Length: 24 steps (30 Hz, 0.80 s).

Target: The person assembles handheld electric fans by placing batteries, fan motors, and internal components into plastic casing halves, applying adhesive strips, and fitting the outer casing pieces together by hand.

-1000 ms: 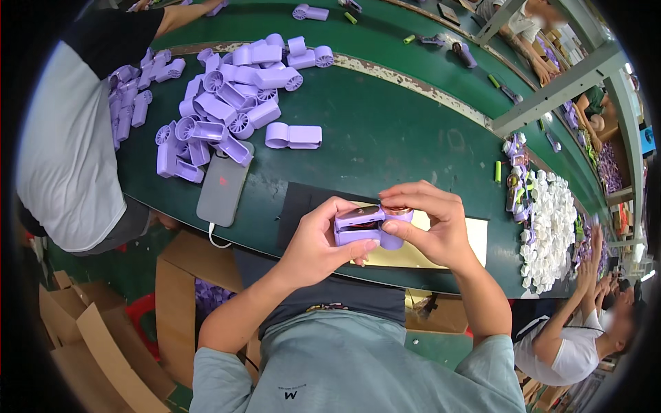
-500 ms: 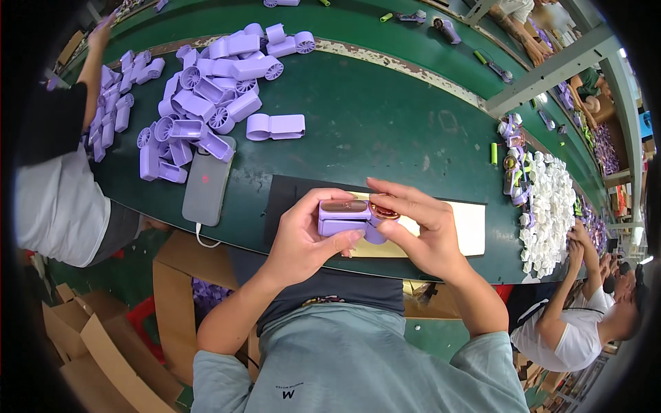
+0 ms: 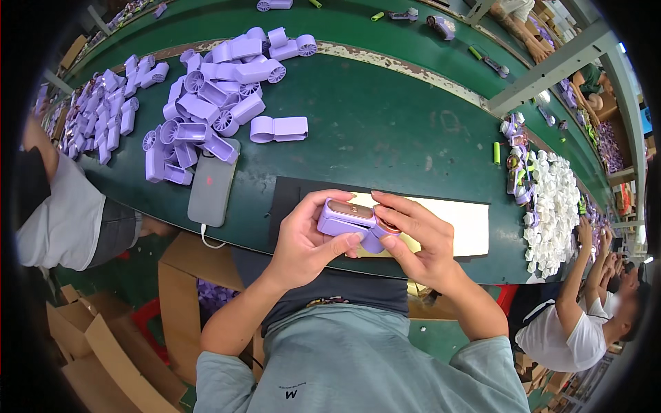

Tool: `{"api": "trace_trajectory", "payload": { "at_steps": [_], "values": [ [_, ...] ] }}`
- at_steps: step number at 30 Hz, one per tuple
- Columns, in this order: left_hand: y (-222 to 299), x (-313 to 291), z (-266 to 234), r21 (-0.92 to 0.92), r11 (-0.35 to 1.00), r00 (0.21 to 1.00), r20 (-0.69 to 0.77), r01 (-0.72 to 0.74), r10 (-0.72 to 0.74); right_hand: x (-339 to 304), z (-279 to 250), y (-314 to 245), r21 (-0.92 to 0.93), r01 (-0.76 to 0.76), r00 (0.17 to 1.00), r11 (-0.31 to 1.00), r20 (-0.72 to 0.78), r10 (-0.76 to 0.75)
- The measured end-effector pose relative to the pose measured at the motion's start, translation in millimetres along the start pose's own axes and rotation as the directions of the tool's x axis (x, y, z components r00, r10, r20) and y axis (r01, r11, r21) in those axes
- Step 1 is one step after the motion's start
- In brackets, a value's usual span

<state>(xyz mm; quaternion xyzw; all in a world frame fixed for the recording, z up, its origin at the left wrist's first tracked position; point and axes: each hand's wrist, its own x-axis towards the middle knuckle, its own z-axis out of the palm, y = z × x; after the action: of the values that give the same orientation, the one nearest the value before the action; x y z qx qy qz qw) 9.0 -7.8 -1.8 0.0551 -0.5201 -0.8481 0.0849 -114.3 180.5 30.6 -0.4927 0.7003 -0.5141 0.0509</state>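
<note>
A small purple handheld fan housing with a glossy brown panel is between my hands, over the work mat. My left hand is closed round its left end, thumb along the near side where a dark seam line shows. My right hand grips the round end with thumb and fingers, partly hiding a bronze-coloured disc. Under my hands lie a pale yellow sheet and a black mat. Beyond them, a single purple shell lies on the green table.
Purple shells are heaped at the far left, some against a grey power bank with a white cable. At right are a green cell and piled white pieces. Co-workers sit on both sides; a cardboard box stands below the table's left edge.
The fan housing has tilted, its right end lower, while both hands keep hold. The co-worker at left has drawn back a raised arm. At right, a co-worker's hands have shifted.
</note>
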Motion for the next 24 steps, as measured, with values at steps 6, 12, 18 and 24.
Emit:
{"api": "trace_trajectory", "payload": {
  "at_steps": [6, 12, 18, 24],
  "values": [
    [8.7, 2.8, 5.6, 0.02, 0.999, 0.999, -0.013, -0.029, 0.029, -0.2, -9.5, 3.6, 0.015, 0.009, 0.994, 1.0, 0.108, -0.011],
    [-5.0, 7.0, -2.6, 0.444, 0.85, 0.959, 0.114, -0.283, 0.26, 7.4, -13.2, 3.1, 0.352, -0.302, 0.953, 0.886, 0.096, 0.287],
    [14.4, 12.4, 9.0, 0.609, 0.571, 0.833, 0.35, -0.55, 0.429, 23.8, 8.5, 6.3, 0.268, -0.519, 0.85, 0.812, 0.064, 0.522],
    [3.5, 5.4, 1.0, 0.608, 0.729, 0.949, 0.192, -0.314, 0.249, 21.4, 16.1, -0.9, 0.234, -0.398, 0.902, 0.887, -0.078, 0.425]
  ]
}}
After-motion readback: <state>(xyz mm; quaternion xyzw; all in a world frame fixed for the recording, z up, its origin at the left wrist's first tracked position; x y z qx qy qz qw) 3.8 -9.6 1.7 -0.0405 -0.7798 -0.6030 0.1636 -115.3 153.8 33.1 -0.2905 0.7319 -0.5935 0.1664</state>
